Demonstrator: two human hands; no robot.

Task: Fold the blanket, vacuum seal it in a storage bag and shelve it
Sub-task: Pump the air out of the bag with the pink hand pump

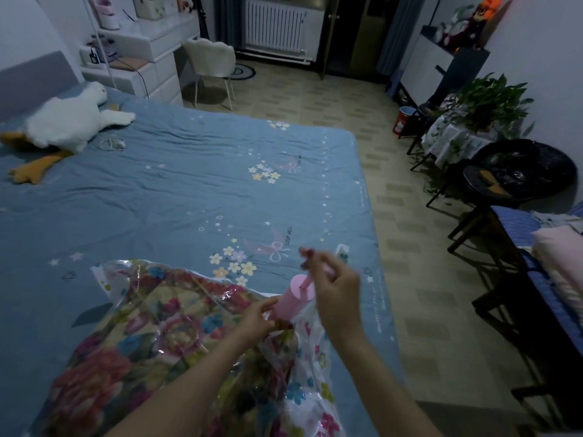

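Note:
A folded floral blanket (132, 335) lies inside a clear storage bag (309, 367) with a flower print, on the blue bed (189, 190) near its front right corner. A pink hand pump (291, 299) stands tilted on the bag. My left hand (257, 320) grips the base of the pump cylinder. My right hand (336, 288) grips the pump's handle, which is drawn out above the cylinder and looks blurred. The bag's valve is hidden under the pump.
A white plush goose (66, 121) lies at the bed's far left. Tiled floor (410, 247) runs along the bed's right side. A dark chair (517, 175), plants (485, 102) and a rack with folded bedding (558, 263) stand at the right wall.

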